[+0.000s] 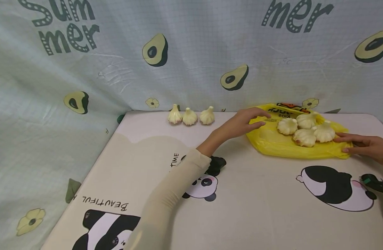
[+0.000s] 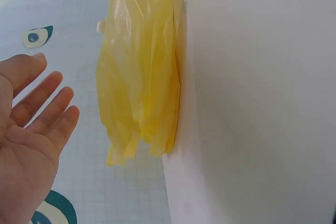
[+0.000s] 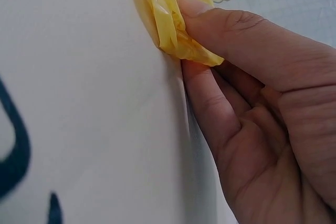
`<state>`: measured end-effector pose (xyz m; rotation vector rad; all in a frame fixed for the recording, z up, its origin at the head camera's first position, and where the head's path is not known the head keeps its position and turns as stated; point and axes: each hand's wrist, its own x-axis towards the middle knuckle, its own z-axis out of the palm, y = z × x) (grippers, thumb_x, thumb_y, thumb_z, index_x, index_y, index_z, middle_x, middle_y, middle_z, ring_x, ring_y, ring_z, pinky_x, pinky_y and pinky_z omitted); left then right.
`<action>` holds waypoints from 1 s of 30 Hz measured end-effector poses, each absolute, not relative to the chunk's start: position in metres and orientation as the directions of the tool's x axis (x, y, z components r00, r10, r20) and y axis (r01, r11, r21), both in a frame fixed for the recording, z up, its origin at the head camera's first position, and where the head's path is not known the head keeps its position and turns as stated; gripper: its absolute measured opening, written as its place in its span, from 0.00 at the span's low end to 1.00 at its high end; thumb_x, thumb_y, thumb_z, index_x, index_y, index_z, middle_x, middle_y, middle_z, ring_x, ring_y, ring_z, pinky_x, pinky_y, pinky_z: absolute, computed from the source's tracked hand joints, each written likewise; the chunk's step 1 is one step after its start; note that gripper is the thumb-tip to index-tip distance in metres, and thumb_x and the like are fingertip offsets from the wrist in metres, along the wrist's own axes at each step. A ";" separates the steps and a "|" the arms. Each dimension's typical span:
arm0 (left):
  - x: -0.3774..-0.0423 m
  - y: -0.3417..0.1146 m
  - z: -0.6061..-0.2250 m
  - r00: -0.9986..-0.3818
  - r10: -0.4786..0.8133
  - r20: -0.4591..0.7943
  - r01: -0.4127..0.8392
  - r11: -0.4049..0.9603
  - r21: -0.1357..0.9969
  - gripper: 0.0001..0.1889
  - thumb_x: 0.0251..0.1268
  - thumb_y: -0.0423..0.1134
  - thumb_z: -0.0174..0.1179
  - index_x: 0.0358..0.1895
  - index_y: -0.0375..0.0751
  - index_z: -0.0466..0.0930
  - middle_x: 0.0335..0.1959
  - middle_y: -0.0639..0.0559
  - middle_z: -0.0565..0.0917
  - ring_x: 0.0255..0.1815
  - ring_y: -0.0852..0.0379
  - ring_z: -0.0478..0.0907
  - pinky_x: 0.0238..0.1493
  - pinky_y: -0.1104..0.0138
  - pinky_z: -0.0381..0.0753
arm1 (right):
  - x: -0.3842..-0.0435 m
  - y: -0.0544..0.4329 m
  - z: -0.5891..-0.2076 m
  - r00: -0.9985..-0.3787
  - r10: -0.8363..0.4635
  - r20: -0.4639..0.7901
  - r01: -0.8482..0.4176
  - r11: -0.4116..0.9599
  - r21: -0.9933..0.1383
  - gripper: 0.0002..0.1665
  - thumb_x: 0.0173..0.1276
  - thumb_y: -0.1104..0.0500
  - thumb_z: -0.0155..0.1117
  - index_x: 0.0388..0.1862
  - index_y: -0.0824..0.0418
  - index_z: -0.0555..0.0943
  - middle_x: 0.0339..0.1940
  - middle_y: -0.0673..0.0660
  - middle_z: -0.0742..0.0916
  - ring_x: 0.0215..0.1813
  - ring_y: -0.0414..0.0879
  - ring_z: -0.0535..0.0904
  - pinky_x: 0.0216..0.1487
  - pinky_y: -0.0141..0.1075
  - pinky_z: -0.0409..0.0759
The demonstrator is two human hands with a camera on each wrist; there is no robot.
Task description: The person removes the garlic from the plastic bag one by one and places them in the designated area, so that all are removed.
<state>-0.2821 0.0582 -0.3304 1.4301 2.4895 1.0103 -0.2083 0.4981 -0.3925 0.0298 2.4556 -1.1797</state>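
A yellow plastic bag (image 1: 269,144) lies flat on the table at the back right, with several garlic bulbs (image 1: 305,138) grouped on top of it. My right hand (image 1: 368,147) is at the bag's right end; in the right wrist view its thumb and a finger pinch the folded yellow edge (image 3: 173,38). At the bag's left end is my left hand (image 1: 241,122), fingers loosely spread and holding nothing. The left wrist view shows that palm (image 2: 31,140) apart from the hanging-looking yellow film (image 2: 139,72).
Three more garlic bulbs (image 1: 189,117) stand in a row along the table's back edge, left of the bag. A printed curtain (image 1: 191,80) with avocados rises right behind the table. Panda drawings (image 1: 201,187) decorate the pale table cover (image 1: 254,201).
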 end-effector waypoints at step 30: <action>-0.297 0.095 -0.336 -0.547 0.815 0.189 0.707 0.330 0.625 0.19 0.78 0.38 0.57 0.67 0.40 0.76 0.65 0.49 0.79 0.67 0.58 0.74 0.64 0.78 0.69 | -0.212 0.494 -0.394 -0.911 -0.155 -0.381 0.207 0.628 -0.750 0.21 0.64 0.44 0.73 0.44 0.15 0.74 0.80 0.72 0.37 0.77 0.72 0.20 0.72 0.70 0.32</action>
